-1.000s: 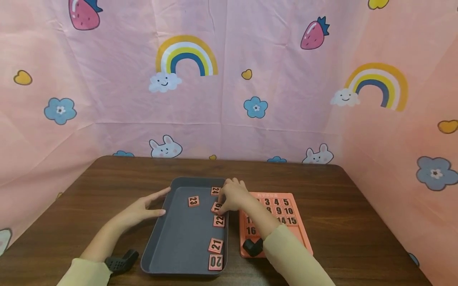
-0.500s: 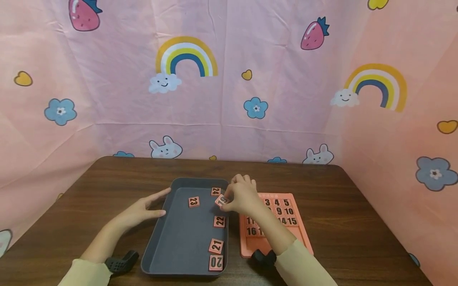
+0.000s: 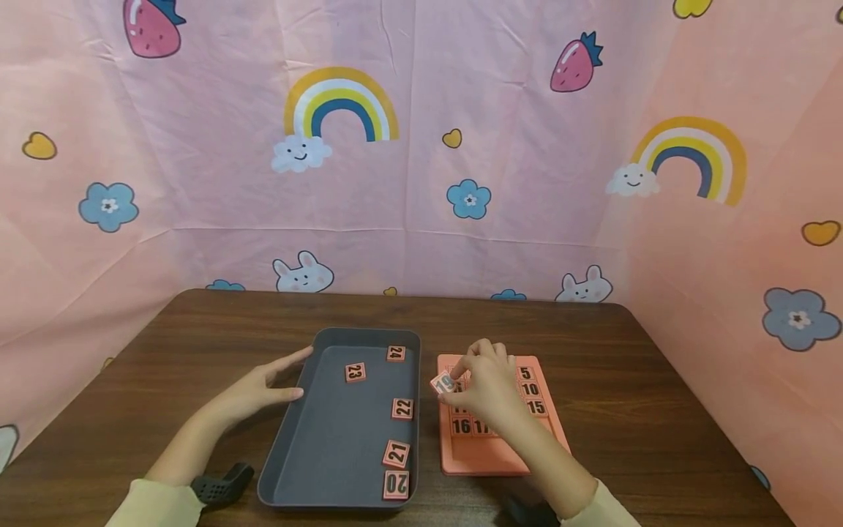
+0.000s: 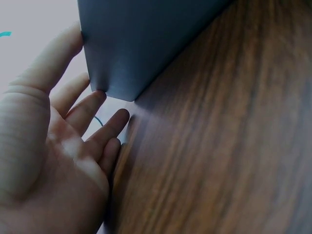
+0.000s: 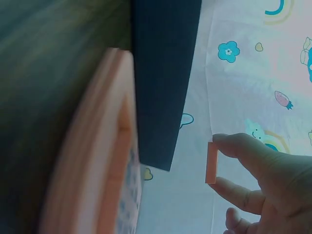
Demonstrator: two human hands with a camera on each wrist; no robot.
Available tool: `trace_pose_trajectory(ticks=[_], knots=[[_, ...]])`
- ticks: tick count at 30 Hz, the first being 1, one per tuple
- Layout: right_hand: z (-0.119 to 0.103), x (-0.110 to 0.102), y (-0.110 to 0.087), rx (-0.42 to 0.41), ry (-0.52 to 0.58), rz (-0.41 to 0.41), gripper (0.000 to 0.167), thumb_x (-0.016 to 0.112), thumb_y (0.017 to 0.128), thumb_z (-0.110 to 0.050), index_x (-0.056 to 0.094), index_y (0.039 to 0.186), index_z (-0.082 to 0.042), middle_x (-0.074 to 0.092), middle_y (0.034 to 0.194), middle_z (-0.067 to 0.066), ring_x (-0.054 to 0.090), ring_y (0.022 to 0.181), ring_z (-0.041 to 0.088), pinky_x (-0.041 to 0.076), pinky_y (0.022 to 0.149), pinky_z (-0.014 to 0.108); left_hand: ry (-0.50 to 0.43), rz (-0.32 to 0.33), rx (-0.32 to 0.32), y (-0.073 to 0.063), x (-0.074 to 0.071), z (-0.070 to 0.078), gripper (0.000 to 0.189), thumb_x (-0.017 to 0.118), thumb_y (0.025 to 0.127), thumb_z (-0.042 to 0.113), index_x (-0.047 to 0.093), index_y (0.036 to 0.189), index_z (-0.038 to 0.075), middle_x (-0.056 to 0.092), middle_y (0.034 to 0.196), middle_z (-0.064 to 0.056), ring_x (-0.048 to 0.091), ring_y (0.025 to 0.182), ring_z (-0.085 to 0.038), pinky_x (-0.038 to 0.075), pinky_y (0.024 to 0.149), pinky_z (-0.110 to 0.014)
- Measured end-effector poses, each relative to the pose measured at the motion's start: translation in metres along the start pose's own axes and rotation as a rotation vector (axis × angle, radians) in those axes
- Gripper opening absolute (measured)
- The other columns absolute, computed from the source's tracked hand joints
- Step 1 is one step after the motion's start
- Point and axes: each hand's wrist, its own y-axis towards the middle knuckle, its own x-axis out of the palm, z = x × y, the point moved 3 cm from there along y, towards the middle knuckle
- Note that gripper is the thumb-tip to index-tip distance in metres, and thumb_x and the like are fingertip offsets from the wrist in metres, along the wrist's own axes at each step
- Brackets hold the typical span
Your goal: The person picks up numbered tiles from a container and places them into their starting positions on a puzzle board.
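My right hand [image 3: 486, 382] pinches the number tile 19 [image 3: 443, 383] between thumb and finger, above the left side of the pink number board [image 3: 484, 457]. In the right wrist view the tile [image 5: 211, 163] shows edge-on, apart from the board [image 5: 114, 161]. Rows of numbered tiles fill the board's upper part, some hidden behind my hand; 16 and 17 show in the fourth row. My left hand [image 3: 253, 391] rests its straight, spread fingertips against the left wall of the grey tray [image 3: 329, 439]; the left wrist view shows those fingers [image 4: 87, 109] at the tray's side.
Inside the tray lie tile 23 [image 3: 356, 372], tile 24 [image 3: 396, 353], tile 22 [image 3: 402, 409], tile 21 [image 3: 396, 454] and tile 20 [image 3: 396, 484]. Tray and board stand side by side on a brown wooden table [image 3: 632, 424], with a printed pink cloth [image 3: 428, 263] behind.
My right hand has picked tile 19 out of the tray's right side and carried it right, over the board. The left hand has stayed at the tray.
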Motion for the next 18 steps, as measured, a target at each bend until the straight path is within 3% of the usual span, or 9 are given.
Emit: trace_pose_trajectory(ticks=[11, 18], knots=[[0.031, -0.015, -0.029, 0.055, -0.078, 0.041, 0.029, 0.089, 0.062, -0.034, 0.066, 0.071, -0.018, 0.049, 0.097, 0.002, 0.041, 0.098, 0.030, 0.030, 0.076, 0.047, -0.009, -0.003, 0.000, -0.001, 0.001, -0.001, 0.070, 0.067, 0.091, 0.022, 0.031, 0.151, 0.015, 0.028, 0.151, -0.022, 0.018, 0.137, -0.049, 0.025, 0.098, -0.069], [0.054, -0.024, -0.043, 0.121, -0.126, 0.041, 0.031, 0.088, 0.063, -0.039, 0.065, 0.069, -0.019, 0.051, 0.098, 0.005, 0.042, 0.094, 0.030, 0.029, 0.075, 0.046, -0.008, 0.003, -0.003, 0.000, 0.001, -0.001, 0.069, 0.066, 0.091, 0.022, 0.032, 0.151, 0.017, 0.026, 0.153, -0.021, 0.014, 0.138, -0.049, 0.022, 0.097, -0.072]])
